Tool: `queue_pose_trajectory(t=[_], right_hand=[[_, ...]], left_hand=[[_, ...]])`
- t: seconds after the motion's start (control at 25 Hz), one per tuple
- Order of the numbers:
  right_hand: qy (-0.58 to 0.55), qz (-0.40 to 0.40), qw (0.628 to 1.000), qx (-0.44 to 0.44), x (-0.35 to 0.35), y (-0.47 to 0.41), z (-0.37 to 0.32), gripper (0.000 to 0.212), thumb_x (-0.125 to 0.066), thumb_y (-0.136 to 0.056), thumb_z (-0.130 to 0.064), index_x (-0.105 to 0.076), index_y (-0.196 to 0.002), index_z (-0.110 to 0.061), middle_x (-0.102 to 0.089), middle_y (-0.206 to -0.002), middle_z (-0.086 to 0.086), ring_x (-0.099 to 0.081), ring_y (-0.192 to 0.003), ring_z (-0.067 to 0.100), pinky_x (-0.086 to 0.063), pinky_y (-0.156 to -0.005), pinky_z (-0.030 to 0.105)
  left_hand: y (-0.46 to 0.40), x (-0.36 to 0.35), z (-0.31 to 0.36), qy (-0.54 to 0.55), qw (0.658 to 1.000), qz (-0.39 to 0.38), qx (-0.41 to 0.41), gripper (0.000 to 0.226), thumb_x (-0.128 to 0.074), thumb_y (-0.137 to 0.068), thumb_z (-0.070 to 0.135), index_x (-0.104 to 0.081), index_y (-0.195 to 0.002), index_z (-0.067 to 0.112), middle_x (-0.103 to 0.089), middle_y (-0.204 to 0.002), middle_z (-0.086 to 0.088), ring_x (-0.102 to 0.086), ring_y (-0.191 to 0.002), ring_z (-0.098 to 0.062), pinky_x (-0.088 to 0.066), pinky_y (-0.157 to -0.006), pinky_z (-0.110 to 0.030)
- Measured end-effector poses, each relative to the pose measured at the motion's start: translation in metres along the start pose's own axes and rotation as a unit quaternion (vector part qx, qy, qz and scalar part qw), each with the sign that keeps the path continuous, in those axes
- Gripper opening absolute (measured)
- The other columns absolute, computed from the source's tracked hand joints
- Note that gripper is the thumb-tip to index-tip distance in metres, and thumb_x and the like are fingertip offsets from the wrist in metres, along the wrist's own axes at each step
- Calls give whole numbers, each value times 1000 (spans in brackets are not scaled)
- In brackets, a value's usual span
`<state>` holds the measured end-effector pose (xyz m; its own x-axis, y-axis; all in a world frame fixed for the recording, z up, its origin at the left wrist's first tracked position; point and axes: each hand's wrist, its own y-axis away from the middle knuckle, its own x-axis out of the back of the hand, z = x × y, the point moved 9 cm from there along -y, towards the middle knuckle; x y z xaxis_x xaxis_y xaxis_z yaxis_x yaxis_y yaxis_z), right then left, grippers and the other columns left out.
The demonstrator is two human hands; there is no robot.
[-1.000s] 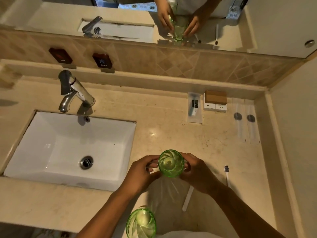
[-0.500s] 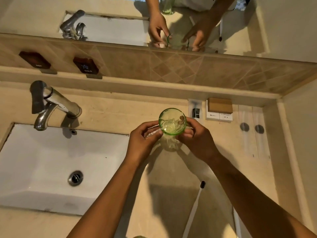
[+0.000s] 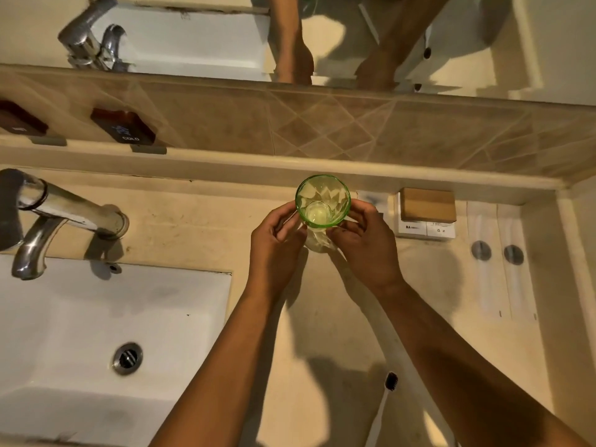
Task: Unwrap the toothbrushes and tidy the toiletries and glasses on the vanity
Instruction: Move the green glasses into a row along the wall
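Note:
A green glass (image 3: 322, 200) stands upright near the back ledge of the beige vanity (image 3: 200, 224), seen from above. My left hand (image 3: 277, 237) and my right hand (image 3: 364, 240) wrap around its lower part from either side, fingers curled on it. A white toothbrush with dark bristles (image 3: 385, 401) lies on the counter between my forearms, partly hidden by the right arm. Two flat clear packets with dark round discs (image 3: 498, 262) lie at the right.
A white sink (image 3: 80, 333) with a chrome tap (image 3: 58, 214) fills the left. A small white and brown box (image 3: 427, 212) sits by the ledge, right of the glass. A wall closes the right side; the mirror runs along the back.
Both hands have carried the green glass away from me, from the counter's front to its back near the ledge. The second green glass at the front edge is out of view.

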<state>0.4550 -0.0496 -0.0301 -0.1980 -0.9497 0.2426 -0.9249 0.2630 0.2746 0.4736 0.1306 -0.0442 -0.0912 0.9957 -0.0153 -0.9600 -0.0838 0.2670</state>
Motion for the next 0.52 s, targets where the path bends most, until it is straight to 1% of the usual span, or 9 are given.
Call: queue_pose_trajectory(t=[0.04, 0.08, 0.2, 0.28, 0.36, 0.44, 0.52], right_hand=[[-5, 2, 1000, -2, 0, -2, 0, 52, -76, -83, -4, -57, -130, -14, -67, -117, -8, -68, -105, 4, -55, -82, 13], [-8, 2, 1000, -3, 1, -3, -1, 51, -76, -83, -4, -57, -130, -16, -67, -117, -9, -68, -105, 4, -55, -81, 13], [-18, 0, 1000, -9, 3, -7, 0, 49, -75, -85, -4, -58, -129, -19, -67, -115, -13, -69, -105, 3, -56, -82, 14], [-15, 0, 1000, -14, 4, -7, 1, 49, -75, -85, -5, -59, -130, -18, -68, -114, -14, -69, -103, 0, -56, -83, 15], [-13, 3, 1000, -18, 6, -8, 3, 51, -75, -85, -4, -59, -132, -16, -68, -113, -14, -68, -102, -5, -54, -81, 12], [-15, 5, 1000, -24, 6, -8, 5, 52, -75, -85, -4, -58, -133, -16, -67, -115, -13, -66, -99, -11, -52, -79, 8], [-16, 4, 999, -32, 6, -8, 6, 53, -74, -85, -3, -57, -134, -17, -67, -116, -11, -64, -97, -15, -51, -76, 5]], left_hand=[[-3, -2, -2, 2, 1000, 2, 2, 46, -64, -86, -13, -68, -114, 22, -74, -105, 16, -70, -106, -6, -56, -92, -26], [-4, -3, -4, 6, 1000, 3, 4, 47, -63, -85, -15, -67, -114, 22, -74, -104, 17, -70, -104, -5, -56, -90, -23], [-7, -7, -7, 23, 1000, -7, 12, 48, -58, -85, -21, -64, -118, 14, -73, -104, 18, -70, -102, 1, -55, -84, -16], [-7, -10, -8, 25, 999, -22, 14, 51, -56, -86, -22, -63, -121, 13, -72, -106, 20, -69, -107, -1, -56, -86, -17], [-7, -12, -8, 22, 999, -27, 14, 52, -56, -85, -23, -62, -123, 11, -71, -109, 18, -68, -110, -1, -56, -87, -19], [-7, -14, -8, 22, 999, -28, 13, 51, -56, -85, -24, -61, -123, 10, -71, -108, 18, -68, -106, 2, -56, -85, -18], [-8, -16, -10, 21, 999, -30, 12, 51, -56, -85, -24, -61, -122, 11, -70, -109, 17, -68, -105, 3, -57, -86, -19]])
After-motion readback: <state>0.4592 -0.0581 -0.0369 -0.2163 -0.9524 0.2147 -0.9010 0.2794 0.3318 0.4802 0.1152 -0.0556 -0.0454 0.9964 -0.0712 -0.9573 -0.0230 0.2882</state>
